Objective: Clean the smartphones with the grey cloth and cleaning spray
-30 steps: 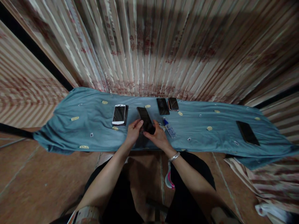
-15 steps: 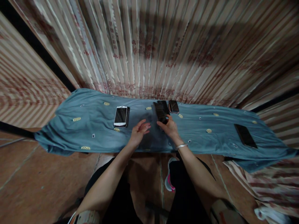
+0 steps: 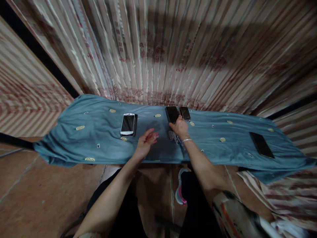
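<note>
Head view shows my left hand (image 3: 146, 141) open, palm up, empty over the blue cloth (image 3: 99, 132). Farther out, my right hand (image 3: 178, 127) fingers rest on the black phone (image 3: 172, 114); I would set it flat, square beside the small phone (image 3: 185, 113) at the desk's far edge.

Both bare forearms stretch forward, near each other. The left hand (image 3: 146, 140) hovers palm up, fingers loosely spread. The right hand (image 3: 178, 127) reaches farther, knuckles up, fingers curled down.
</note>
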A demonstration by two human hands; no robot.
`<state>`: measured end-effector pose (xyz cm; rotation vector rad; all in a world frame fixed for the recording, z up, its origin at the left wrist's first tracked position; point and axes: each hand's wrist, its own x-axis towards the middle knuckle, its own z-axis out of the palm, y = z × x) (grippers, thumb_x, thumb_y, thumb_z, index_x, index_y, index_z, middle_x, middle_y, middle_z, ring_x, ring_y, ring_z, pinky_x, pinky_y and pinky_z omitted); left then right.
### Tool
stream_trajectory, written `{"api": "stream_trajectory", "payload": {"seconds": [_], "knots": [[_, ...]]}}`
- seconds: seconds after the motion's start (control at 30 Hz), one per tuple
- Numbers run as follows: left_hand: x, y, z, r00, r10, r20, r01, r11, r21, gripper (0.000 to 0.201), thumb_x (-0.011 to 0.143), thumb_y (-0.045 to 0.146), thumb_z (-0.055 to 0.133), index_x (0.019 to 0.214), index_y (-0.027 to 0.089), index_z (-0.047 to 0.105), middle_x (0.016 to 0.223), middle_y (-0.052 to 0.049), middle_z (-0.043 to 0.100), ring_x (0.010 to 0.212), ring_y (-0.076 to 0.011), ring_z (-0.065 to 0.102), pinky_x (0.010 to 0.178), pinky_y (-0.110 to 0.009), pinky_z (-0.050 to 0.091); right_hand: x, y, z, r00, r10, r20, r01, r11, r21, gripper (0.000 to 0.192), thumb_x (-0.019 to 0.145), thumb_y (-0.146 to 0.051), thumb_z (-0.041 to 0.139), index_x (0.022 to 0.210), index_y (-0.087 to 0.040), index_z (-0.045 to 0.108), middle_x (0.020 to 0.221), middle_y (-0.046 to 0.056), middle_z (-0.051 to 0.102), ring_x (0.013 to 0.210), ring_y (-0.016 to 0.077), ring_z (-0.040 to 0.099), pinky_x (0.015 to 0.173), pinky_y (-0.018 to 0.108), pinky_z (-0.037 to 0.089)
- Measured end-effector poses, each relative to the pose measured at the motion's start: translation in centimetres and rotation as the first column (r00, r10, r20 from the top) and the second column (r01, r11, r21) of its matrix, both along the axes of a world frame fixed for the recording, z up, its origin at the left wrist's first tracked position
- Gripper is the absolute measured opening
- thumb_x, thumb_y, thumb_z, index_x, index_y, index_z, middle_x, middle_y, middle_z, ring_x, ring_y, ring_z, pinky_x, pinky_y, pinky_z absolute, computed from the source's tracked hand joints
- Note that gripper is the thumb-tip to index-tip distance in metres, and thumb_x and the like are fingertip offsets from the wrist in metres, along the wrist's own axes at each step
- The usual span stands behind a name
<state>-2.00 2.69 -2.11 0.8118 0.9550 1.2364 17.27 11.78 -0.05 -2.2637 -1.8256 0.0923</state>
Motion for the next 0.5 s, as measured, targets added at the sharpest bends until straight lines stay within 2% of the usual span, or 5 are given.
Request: {"api": "stream_trajectory", "payload": {"seconds": [0.3, 0.5], "knots": [[0.0, -0.1, 0.1, 1.0, -0.015, -0.018, 0.015, 1.0, 0.007, 0.053, 0.066, 0.036, 0.081, 0.113, 0.018, 0.064, 0.104, -0.011, 0.073, 0.098, -0.0243, 0.07, 0.085, -0.04, 0.053, 0.0, 1.5, -1.1, 0.998, -0.02, 0.067, 0.02, 1.0, 0.002, 0.067, 0.083, -0.043, 0.065, 0.13, -0.001, 0.042, 0.117, 0.026, 0.062, 0.108, 0.0324, 0.065, 0.088, 0.036, 0.05], [0.1, -0.1, 0.2, 1.0, -0.021, -0.02, 0.022, 1.0, 0.009, 0.05, 0.067, 0.034, 0.081, 0.112, 0.018, 0.065, 0.104, -0.011, 0.073, 0.098, -0.0251, 0.07, 0.085, -0.041, 0.053, 0.1, 1.6, -1.8, 0.998, 0.022, 0.067, -0.025, 0.999, 0.044, 0.069, 0.083, -0.041, 0.066, 0.132, 0.003, 0.042, 0.118, 0.029, 0.06, 0.11, 0.0346, 0.062, 0.091, 0.039, 0.048]]}}
